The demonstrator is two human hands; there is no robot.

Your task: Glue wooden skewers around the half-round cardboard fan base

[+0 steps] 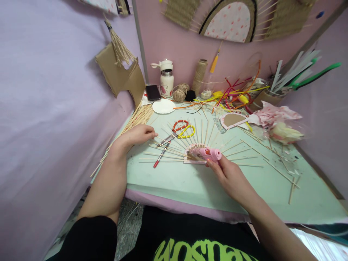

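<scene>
My right hand (228, 174) is wrapped round a pink hot glue gun (213, 154), its nozzle end pointing left over a small half-round cardboard piece with a pink patterned edge (199, 161). Thin wooden sticks (202, 132) fan out from that piece to the left, top and right. My left hand (141, 134) is closed in a pinch at the outer end of a thin wooden stick on the fan's left side. Scissors with red and yellow handles (178, 129) lie partly under the sticks. Beside them rests a red-tipped pen (160, 156).
A bundle of sticks (138, 117) lies at the left edge. Along the back stand an open white bottle (166, 82), twine (180, 93) and a dark phone-like block (153, 92). Pink patterned cloth (280, 114) and loose sticks (282, 174) are at right.
</scene>
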